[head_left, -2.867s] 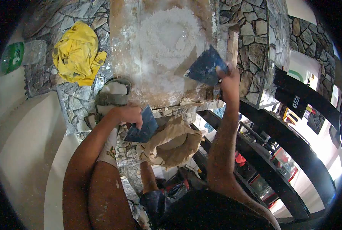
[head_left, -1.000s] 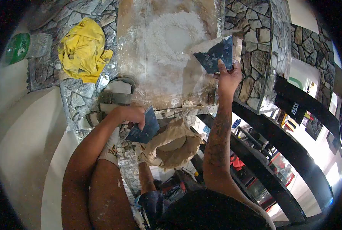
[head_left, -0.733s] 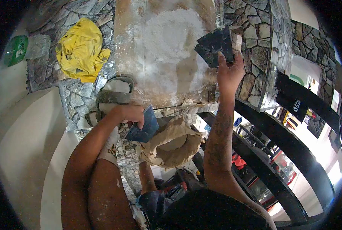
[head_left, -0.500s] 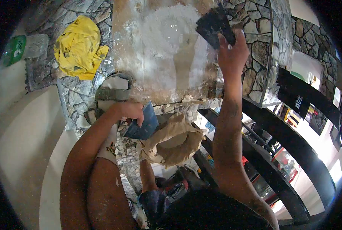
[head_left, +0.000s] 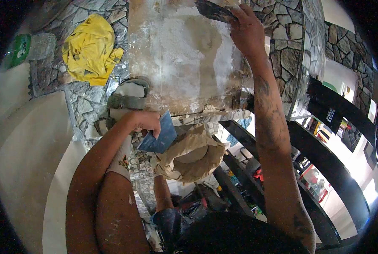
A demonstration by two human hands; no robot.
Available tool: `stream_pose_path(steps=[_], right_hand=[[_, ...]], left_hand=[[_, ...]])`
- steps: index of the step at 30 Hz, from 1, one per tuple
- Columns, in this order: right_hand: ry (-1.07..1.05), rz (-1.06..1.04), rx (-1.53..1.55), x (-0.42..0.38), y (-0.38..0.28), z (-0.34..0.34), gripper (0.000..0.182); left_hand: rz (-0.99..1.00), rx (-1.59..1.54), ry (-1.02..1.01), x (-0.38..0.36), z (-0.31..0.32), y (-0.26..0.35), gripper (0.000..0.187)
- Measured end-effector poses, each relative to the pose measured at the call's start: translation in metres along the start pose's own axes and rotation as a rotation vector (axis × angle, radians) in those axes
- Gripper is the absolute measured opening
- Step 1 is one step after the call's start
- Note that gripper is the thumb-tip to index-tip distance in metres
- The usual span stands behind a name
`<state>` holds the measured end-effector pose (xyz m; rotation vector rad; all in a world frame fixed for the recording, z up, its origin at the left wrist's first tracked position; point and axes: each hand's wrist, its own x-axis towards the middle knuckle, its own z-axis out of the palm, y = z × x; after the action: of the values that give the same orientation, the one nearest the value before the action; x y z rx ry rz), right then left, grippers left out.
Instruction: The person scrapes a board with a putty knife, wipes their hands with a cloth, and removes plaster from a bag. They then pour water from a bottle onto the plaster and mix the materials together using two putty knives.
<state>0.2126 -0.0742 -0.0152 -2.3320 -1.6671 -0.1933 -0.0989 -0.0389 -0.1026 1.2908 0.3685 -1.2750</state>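
My right hand [head_left: 247, 31] grips a dark flat putty spreader [head_left: 215, 11], held edge-on near the top of a worn board [head_left: 155, 84]. The board carries white dried filler and a darker, damp-looking streak [head_left: 206, 59] below the spreader. Lower left, my left hand [head_left: 146, 122] is closed on a blue-grey flat spreader [head_left: 160, 134], which sits beside an open, crumpled brown paper bag [head_left: 193, 154]. Pale material shows inside the bag's mouth. Whether either blade carries filler I cannot make out.
A yellow cloth [head_left: 91, 51] lies on stone-patterned cladding at left, near a green-labelled plastic bottle [head_left: 30, 47]. A shoe-like item [head_left: 129, 95] sits by the board's lower left corner. Black slats [head_left: 324, 156] run along the right, with cluttered items below them.
My right hand has moved up, its spreader turning from a broad face to nearly edge-on. The damp streak has widened at its top. My left hand stays by the bag.
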Motion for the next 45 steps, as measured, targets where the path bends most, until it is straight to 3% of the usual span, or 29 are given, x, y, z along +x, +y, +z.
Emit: stream_pose_path(steps=[8,11,14,17,20,23,26,35,38,45], right_hand=[[-0.253,0.043,0.031,0.017,-0.013,-0.002,0.024],[-0.135,-0.102,0.034,0.015,-0.003,0.010,0.023],[-0.224,-0.191,0.040,0.018,0.005,0.010,0.022],[-0.519,-0.273,-0.168,0.026,0.007,0.009,0.023],[-0.442,-0.120,-0.101,0.016,-0.003,0.015,0.033],[-0.437,-0.156,-0.214,0.011,-0.006,0.018,0.035],[-0.383,-0.181,-0.193,0.006,-0.010,0.019,0.036],[-0.349,-0.200,-0.262,-0.006,-0.019,0.023,0.039],[-0.341,-0.209,-0.298,-0.011,-0.022,0.022,0.039],[-0.335,-0.221,-0.284,-0.016,-0.030,0.020,0.036]], left_hand=[[0.077,-0.073,-0.032,0.020,0.005,-0.019,0.027],[0.049,-0.052,-0.032,0.014,0.004,-0.014,0.025],[0.037,-0.042,-0.021,0.010,0.003,-0.010,0.024],[0.027,-0.058,-0.020,0.010,0.004,-0.010,0.024],[0.049,0.002,0.010,0.012,0.003,-0.011,0.024],[0.095,-0.087,-0.050,0.034,0.008,-0.030,0.025],[0.019,-0.004,-0.006,0.003,0.001,-0.003,0.025],[-0.006,0.046,-0.002,0.000,0.000,0.002,0.024],[-0.007,0.045,-0.150,0.010,-0.003,-0.006,0.046],[-0.058,0.009,-0.083,0.007,-0.001,-0.004,0.050]])
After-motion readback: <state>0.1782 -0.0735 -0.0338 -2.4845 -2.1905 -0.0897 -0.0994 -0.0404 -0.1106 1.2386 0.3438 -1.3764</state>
